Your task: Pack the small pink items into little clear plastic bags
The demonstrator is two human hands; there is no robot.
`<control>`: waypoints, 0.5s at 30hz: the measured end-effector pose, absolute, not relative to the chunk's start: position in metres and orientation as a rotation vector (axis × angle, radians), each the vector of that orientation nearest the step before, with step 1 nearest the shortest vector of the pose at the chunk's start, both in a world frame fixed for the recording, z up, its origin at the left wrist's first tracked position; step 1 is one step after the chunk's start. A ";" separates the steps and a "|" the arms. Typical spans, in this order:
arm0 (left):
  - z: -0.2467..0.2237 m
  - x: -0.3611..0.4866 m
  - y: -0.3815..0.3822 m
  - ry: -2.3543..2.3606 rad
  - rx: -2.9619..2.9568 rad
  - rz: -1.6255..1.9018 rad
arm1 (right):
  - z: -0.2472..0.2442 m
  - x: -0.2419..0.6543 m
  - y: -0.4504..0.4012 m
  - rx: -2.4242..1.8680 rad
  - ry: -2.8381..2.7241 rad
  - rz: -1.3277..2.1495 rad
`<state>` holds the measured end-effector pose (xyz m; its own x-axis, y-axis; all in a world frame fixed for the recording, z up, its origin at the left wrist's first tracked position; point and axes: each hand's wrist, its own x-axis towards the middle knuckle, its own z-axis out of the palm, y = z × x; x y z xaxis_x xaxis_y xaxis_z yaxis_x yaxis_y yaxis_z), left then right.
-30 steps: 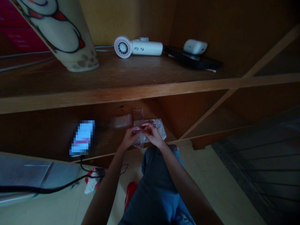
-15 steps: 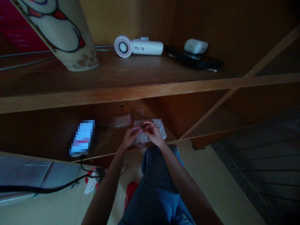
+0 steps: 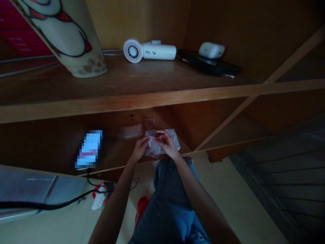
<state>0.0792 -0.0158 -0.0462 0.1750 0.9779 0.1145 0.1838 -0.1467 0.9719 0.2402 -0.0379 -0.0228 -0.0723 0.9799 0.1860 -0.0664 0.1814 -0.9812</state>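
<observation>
Head view: the left hand (image 3: 139, 148) and right hand (image 3: 168, 144) pinch a clear bag (image 3: 153, 145) at the front of the lower shelf (image 3: 111, 154), having drawn slightly apart, so more crinkled film shows between them for handling. The right hand partly hides a patterned packet (image 3: 175, 138); beyond lie a bag stack (image 3: 132, 131) and flat bag (image 3: 149, 122), with a lit screen (image 3: 89, 149) well left. Above, the upper shelf (image 3: 162, 95) bears a handheld fan (image 3: 158, 52) and tall cup (image 3: 83, 51).
</observation>
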 end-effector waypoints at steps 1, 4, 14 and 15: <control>-0.046 0.079 -0.015 1.166 1.511 1.090 | -0.022 0.240 -0.038 -0.986 -1.284 1.175; -0.041 0.079 -0.016 1.175 1.446 1.152 | -0.020 0.237 -0.041 -0.978 -1.255 1.233; -0.037 0.080 -0.017 1.208 1.467 1.294 | -0.030 0.236 -0.041 -0.958 -1.324 1.210; -0.037 0.080 -0.017 1.207 1.488 1.272 | -0.030 0.239 -0.038 -0.975 -1.302 1.161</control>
<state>0.0800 -0.0175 -0.0368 0.0317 0.9783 0.2047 0.1534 -0.2072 0.9662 0.2390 -0.0381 -0.0299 -0.0782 0.9783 0.1919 -0.0794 0.1857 -0.9794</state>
